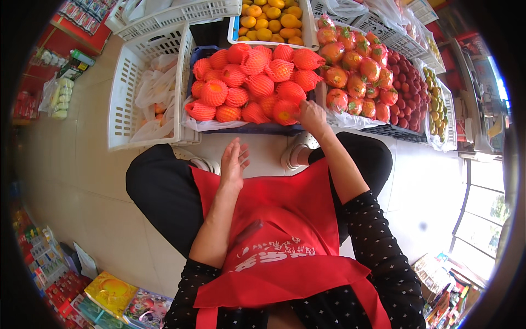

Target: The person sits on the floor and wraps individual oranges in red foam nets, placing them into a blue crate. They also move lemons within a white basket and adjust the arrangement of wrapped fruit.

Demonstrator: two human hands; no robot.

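Observation:
Round fruits in red foam net sleeves (259, 85) are heaped in a dark blue crate (254, 128) before me. My right hand (313, 117) is at the front right corner of this heap. Its curled fingers touch the right side of a netted fruit (285, 112); whether they grip it is hidden. Over the floor in front of the red apron (279, 197), my left hand (235, 164) is raised, empty, with the palm turned inward.
Left of the heap stands a white plastic crate (115, 103) holding plastic bags (158, 90). Orange citrus fruits (271, 22) fill a crate behind. To the right are wrapped fruits (357, 68), dark red fruits (407, 90) and green fruits (437, 107). Boxes (111, 290) lie lower left.

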